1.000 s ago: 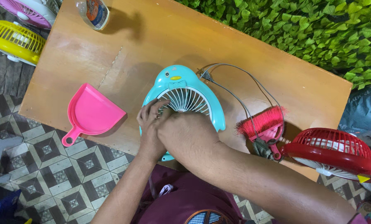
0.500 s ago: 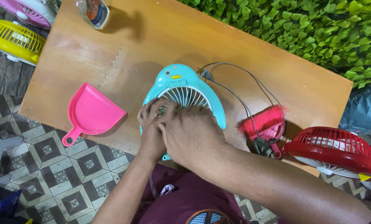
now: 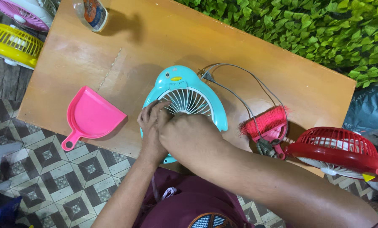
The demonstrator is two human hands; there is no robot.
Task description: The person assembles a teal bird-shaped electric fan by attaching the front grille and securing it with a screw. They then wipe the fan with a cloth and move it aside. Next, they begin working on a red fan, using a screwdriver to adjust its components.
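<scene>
A teal penguin-shaped fan with a white grille lies flat near the front edge of the wooden table. Both of my hands rest on its lower half. The fingers of my left hand curl over the grille's left rim. Beside it, touching it, my right hand covers the lower part of the grille, and its fingertips are hidden under the hand. The fan's grey cable loops away to the right.
A pink dustpan lies left of the fan and a pink-red brush to its right. A red fan sits at the table's right end. A bottle stands at the back, with yellow and pink fans off-table left and green foliage behind.
My hands stay on the fan's grille; my left fingers have shifted slightly along its left rim. Nothing else on the table has moved.
</scene>
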